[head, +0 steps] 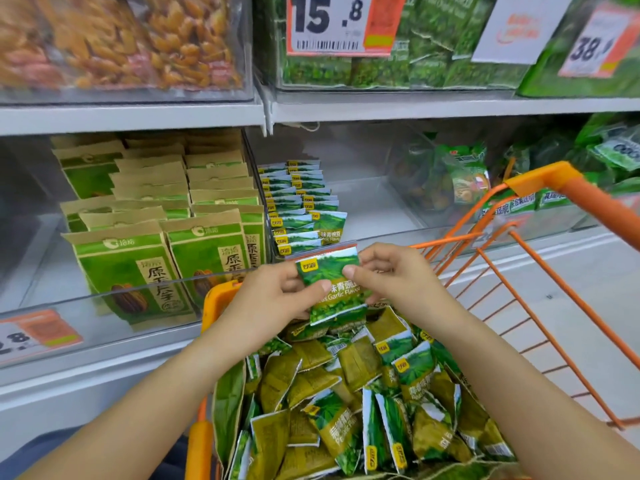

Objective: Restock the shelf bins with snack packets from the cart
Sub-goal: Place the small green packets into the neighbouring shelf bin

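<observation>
Below the shelf bins (363, 216), an orange cart (540, 306) holds a heap of green snack packets (349, 403). Above that heap, the left hand (266, 299) and right hand (391, 275) both pinch 1 garlic-flavour packet (334, 289), thumbs on its front, just before the bin's packet rows (301, 206).

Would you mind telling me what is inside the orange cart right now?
The orange cart holds a loose heap of green snack packets, some face up, some showing olive backs. The cart floor and anything beneath the heap are covered.
</observation>
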